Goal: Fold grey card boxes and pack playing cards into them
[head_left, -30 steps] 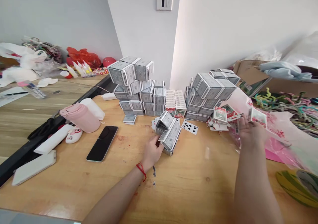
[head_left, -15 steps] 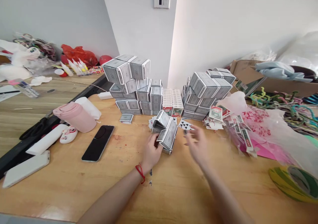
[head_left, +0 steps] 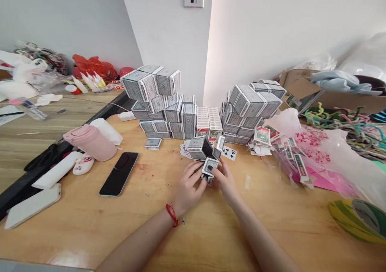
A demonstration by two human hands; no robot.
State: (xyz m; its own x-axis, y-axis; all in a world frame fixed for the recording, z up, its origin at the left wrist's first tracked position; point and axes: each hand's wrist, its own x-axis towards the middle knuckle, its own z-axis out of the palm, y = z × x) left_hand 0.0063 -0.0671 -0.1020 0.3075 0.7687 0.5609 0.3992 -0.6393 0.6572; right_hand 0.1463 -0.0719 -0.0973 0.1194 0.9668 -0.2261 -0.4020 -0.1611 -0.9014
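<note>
My left hand (head_left: 189,187) and my right hand (head_left: 224,181) meet at the middle of the wooden table (head_left: 150,223). Between their fingers is a grey-backed playing card (head_left: 209,167), standing against a small, partly hidden card structure (head_left: 197,149). Behind them rise a stacked wall of grey card boxes (head_left: 157,103) and a second stack (head_left: 247,111). A white row of card edges (head_left: 206,123) joins the two. Loose cards, including a clubs card (head_left: 229,153), lie just beyond my right hand.
A black phone (head_left: 119,174), a pink bottle (head_left: 89,141) and white cases lie to the left. On the right are a clear and pink plastic bag (head_left: 313,151), coloured pipe cleaners (head_left: 346,127) and a cardboard box (head_left: 301,91). The table's dark edge runs along the left.
My right hand has moved left from above the plastic bag to the card structure beside my left hand. The structure's cards have shifted, and a card now stands between my hands.
</note>
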